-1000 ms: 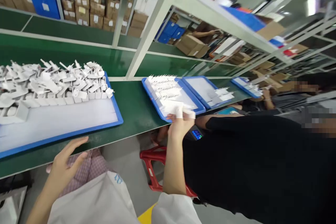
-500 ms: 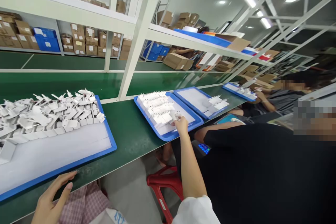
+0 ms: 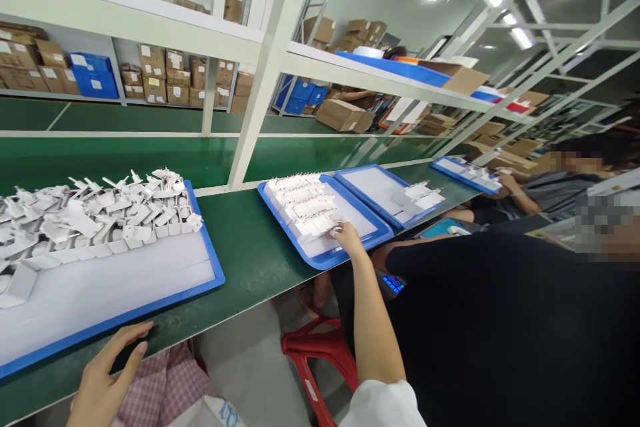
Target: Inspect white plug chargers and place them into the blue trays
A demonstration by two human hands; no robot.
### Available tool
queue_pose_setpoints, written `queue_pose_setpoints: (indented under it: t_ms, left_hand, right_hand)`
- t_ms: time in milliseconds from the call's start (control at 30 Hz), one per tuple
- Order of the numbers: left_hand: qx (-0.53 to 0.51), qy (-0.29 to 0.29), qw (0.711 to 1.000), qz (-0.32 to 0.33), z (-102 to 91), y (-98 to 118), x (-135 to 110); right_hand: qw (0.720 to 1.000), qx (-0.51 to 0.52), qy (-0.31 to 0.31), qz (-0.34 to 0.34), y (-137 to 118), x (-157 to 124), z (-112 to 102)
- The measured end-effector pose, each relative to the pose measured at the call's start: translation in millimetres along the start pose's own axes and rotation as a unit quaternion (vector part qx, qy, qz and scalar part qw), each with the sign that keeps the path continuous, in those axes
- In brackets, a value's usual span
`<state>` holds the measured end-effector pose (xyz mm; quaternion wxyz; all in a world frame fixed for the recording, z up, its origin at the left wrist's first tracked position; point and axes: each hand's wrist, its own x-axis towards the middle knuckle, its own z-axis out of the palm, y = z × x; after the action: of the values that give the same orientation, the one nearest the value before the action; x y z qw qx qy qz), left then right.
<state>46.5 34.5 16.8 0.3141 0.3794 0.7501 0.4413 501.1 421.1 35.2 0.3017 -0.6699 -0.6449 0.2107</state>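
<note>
My right hand reaches across to a blue tray to my right, fingertips resting on the nearest of the white plastic parts stacked in rows there; I cannot tell if it grips one. My left hand rests with fingers apart on the front edge of the green bench, holding nothing. Just beyond it lies a large blue tray with a white liner and a heap of white plug-like parts.
A person in a black top sits close on my right, behind my arm. More blue trays and another seated person follow down the bench. White shelf posts rise behind; a red stool stands below.
The view has tilted up and steadied. My right hand moved forward from the tray's near edge onto the stacked white parts. My left hand dropped to the bench edge.
</note>
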Motion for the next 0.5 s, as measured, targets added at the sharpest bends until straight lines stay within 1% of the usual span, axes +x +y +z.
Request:
queue_pose_setpoints:
  t_ms: [133,233,267,333,400,433,467,500]
  left_hand:
    - [0.003,0.027,0.999,0.043,1.0,3,-6]
    - [0.000,0.013,0.998,0.064,-1.8,3,-9]
    - [-0.002,0.008,0.998,0.069,-3.2,3,-11]
    - [-0.007,0.006,0.997,0.075,-5.8,2,-13]
    - [-0.012,0.014,0.997,0.074,-7.8,3,-15]
    - [-0.018,0.016,0.997,0.072,-8.7,5,-16]
    - [-0.025,0.015,0.997,0.070,-9.7,6,-17]
    - [-0.034,0.012,0.997,0.065,-10.7,8,-18]
  right_hand:
    - [0.999,-0.042,0.016,0.006,-21,-9,-1]
    - [0.995,-0.096,0.037,0.000,-44,-32,-8]
    - [0.991,-0.119,0.053,-0.005,-53,-43,-11]
    - [0.980,-0.168,0.109,-0.007,-73,-64,-13]
    - [0.964,-0.199,0.175,-0.021,-98,-86,-3]
    - [0.956,-0.205,0.205,-0.049,-114,-97,9]
    - [0.952,-0.203,0.198,-0.118,-133,-112,25]
    - [0.947,-0.184,0.167,-0.205,-155,-129,47]
